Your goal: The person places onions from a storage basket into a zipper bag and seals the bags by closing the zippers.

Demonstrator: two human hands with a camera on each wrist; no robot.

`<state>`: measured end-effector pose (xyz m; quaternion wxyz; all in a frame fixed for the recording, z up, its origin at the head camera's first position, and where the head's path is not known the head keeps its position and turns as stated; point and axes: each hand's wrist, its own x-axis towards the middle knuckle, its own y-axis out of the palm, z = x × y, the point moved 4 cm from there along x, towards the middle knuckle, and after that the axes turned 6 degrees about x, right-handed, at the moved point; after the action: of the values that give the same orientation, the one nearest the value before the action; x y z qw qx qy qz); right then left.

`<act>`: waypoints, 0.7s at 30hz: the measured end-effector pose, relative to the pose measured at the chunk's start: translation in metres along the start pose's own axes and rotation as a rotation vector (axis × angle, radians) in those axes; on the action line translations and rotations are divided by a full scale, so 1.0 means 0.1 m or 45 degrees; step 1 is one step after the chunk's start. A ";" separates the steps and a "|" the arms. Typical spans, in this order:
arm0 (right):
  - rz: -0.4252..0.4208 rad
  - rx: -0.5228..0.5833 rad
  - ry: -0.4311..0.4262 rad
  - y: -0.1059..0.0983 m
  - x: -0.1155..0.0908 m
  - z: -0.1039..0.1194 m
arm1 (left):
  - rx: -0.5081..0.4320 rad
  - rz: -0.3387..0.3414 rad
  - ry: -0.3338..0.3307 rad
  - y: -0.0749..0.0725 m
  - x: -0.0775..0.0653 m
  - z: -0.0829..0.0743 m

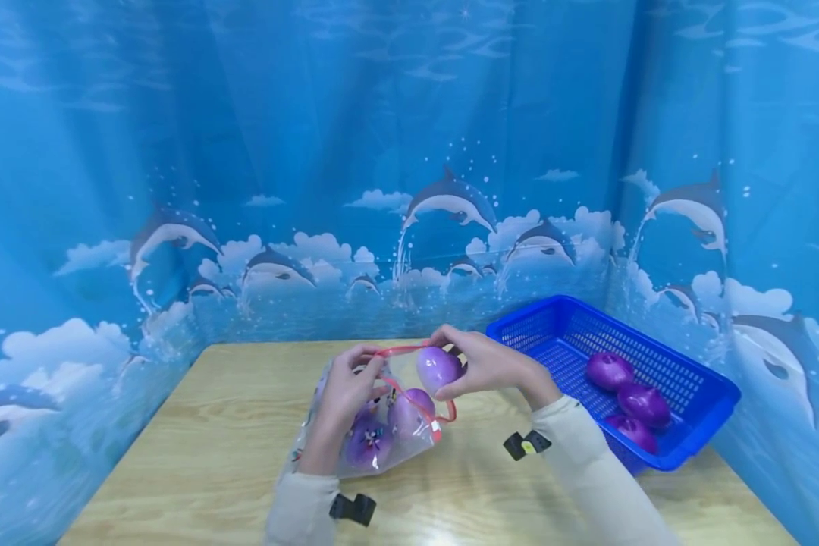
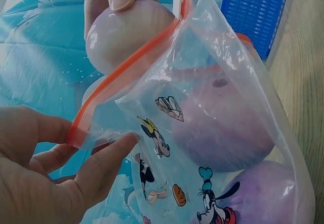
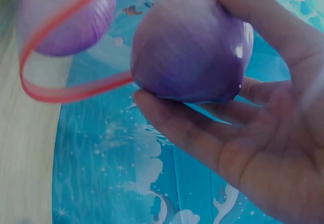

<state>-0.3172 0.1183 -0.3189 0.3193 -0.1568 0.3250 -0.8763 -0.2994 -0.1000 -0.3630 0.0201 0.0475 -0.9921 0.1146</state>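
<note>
A clear zip bag [image 2: 126,89] with cartoon prints and a red-orange zip edge has its mouth spread apart. My left hand [image 1: 344,387] pinches the bag's edge on the left side. Inside lie purple onions, one onion [image 1: 410,410] near the mouth and another onion [image 1: 368,441] lower down. Thumb and fingers of my right hand [image 1: 487,360] hold a shiny purple onion [image 3: 190,46] at the bag's opening. The red zip strip [image 3: 81,89] loops beside this held onion in the right wrist view. A small white slider [image 2: 177,5] sits at the zip's end.
A blue plastic basket [image 1: 713,428] with perforated walls stands to the right, holding several purple onions [image 1: 644,404]. All of this is on a wooden table [image 1: 205,447]. A blue curtain [image 1: 355,136] printed with dolphins hangs behind and at both sides.
</note>
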 end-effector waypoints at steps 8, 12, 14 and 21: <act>-0.114 -0.038 -0.039 0.11 -0.05 -0.02 | -0.023 0.020 0.028 0.03 -0.02 -0.02; -0.153 -0.023 -0.063 0.15 -0.04 -0.05 | -0.025 0.039 0.052 0.04 -0.04 -0.03; -0.180 0.007 -0.084 0.16 -0.04 -0.06 | -0.013 0.045 0.048 0.04 -0.04 -0.03; -0.243 -0.013 -0.132 0.23 -0.05 -0.15 | 0.013 0.054 0.035 0.06 -0.03 -0.01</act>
<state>-0.3106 0.1150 -0.3452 0.2500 -0.2340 0.2962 -0.8916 -0.2972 -0.0939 -0.3635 0.0311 0.0248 -0.9919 0.1208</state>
